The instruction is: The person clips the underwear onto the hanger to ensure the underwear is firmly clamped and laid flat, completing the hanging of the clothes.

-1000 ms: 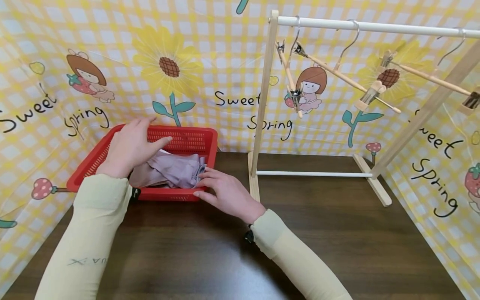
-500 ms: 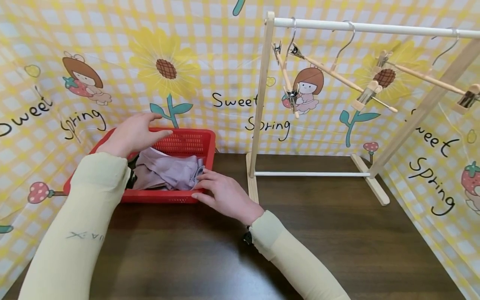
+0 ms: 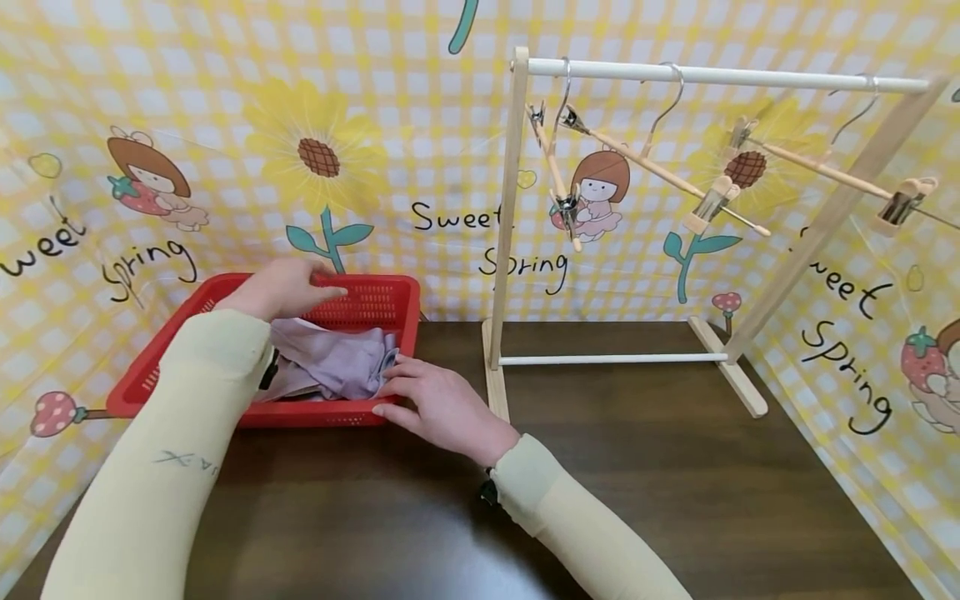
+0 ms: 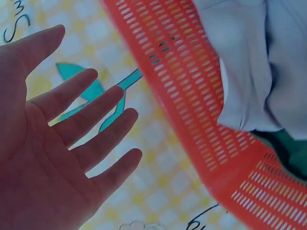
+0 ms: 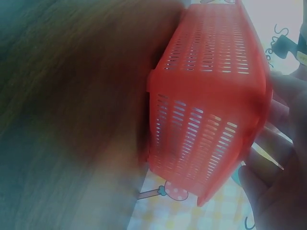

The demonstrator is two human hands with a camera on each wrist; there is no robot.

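A red plastic basket (image 3: pixel 408 317) with slotted walls holds a crumpled lilac garment (image 3: pixel 341 358). Under the garment, dark green cloth (image 4: pixel 292 151) shows in the left wrist view. My left hand (image 3: pixel 281 287) hovers over the basket's back rim, and in its wrist view the fingers (image 4: pixel 91 120) are spread, with nothing held. At the basket's front right corner is my right hand (image 3: pixel 442 408), its loosely extended fingers reaching over the rim beside the garment's edge and its thumb at the front rim. Part of that hand lies outside the right wrist view.
To the right stands a wooden rack (image 3: pixel 506 217) with a white top rod (image 3: pixel 720 77). Several clip hangers, among them a middle hanger (image 3: pixel 648 162), hang from it. The dark wooden table (image 3: pixel 390 517) meets a yellow checked backdrop (image 3: pixel 442 150) behind.
My left hand has shifted slightly back and right over the basket's back rim. The right hand has stayed at the corner. The head view has tilted slightly up and to the right.
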